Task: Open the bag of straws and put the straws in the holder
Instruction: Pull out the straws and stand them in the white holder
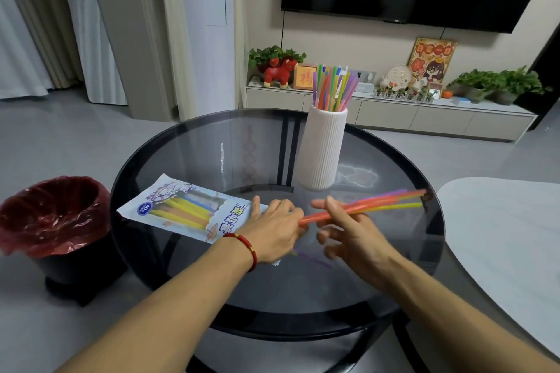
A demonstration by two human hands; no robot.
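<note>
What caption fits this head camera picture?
Right hand pulls a straw bundle from the bag pinned by left hand.

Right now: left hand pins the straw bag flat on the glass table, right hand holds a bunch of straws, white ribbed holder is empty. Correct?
Not quite. The head view shows the white ribbed holder already packed with coloured straws, not empty. The rest stands: the left hand pins the straw bag on the glass table, and the right hand holds a bunch of straws.

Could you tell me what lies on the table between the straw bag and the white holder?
Nothing: in the head view, the glass table is bare between the straw bag and the white holder; only reflections show there.
</note>
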